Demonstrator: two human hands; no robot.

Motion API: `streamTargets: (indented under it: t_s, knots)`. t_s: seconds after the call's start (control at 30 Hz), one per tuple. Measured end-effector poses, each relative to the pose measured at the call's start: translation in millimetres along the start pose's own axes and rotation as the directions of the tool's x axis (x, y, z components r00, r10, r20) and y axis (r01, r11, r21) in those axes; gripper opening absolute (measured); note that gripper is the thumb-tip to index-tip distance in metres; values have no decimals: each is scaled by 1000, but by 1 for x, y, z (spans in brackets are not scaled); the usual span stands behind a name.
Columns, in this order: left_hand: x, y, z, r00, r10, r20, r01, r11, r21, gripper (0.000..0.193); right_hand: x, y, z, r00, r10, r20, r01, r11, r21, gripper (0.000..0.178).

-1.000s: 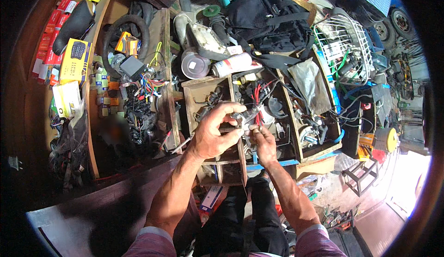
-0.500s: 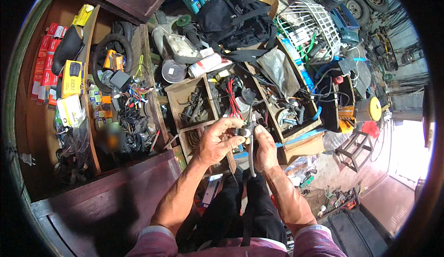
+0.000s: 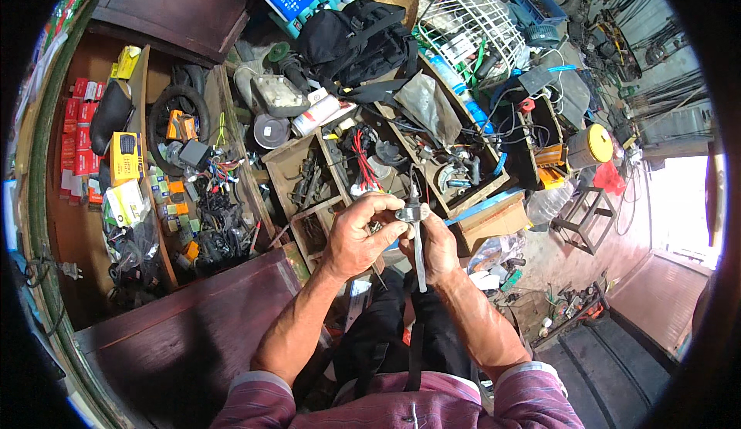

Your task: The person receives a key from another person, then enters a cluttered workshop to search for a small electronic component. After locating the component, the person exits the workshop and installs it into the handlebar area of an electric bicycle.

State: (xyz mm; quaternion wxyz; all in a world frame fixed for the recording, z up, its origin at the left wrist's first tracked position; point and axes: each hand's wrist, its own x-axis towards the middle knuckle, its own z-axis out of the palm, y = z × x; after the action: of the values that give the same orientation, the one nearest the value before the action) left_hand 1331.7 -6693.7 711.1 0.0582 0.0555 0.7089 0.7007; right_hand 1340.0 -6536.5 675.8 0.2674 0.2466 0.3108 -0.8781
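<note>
In front of my body, both hands hold a hand lever (image 3: pixel 419 263), the kind found on a handlebar, with a long silver blade pointing down toward me and a dark clamp end above. My left hand (image 3: pixel 361 234) pinches the dark clamp end between thumb and fingers. On the other side, my right hand (image 3: pixel 438 245) is wrapped round the part where blade and clamp meet, its fingers partly hidden. Behind the lever stands a wooden compartment tray (image 3: pixel 333 168) with metal parts and a bundle of red wires (image 3: pixel 360 155).
To the left, a wooden shelf case holds red boxes (image 3: pixel 77 132), a yellow box (image 3: pixel 126 156) and a black tyre (image 3: pixel 158 124). Beyond the tray lie a black bag (image 3: pixel 351 47) and a white wire basket (image 3: pixel 471 31). A metal stool (image 3: pixel 588 220) stands at the right.
The view has shifted a little, so the surroundings sit differently. The lever has turned slightly between my hands, showing its clamp end more plainly. Both hands keep their hold.
</note>
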Motion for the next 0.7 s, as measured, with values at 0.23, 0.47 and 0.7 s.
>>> streamTargets:
  t_s: [0.23, 0.47, 0.7]
  knots:
    - [-11, 9, 25, 938, -347, 22, 345, 922, -174, 44, -37, -31, 12, 961, -271, -57, 260, 953, -154, 23]
    - [-18, 26, 56, 951, -305, 43, 304, 908, -289, 41, -70, -45, -4, 972, -232, -40, 233, 973, 2, 30]
    - [-26, 46, 55, 882, -411, 228, 449, 881, -148, 35, -106, -93, -30, 963, 9, 268, 33, 988, -152, 29]
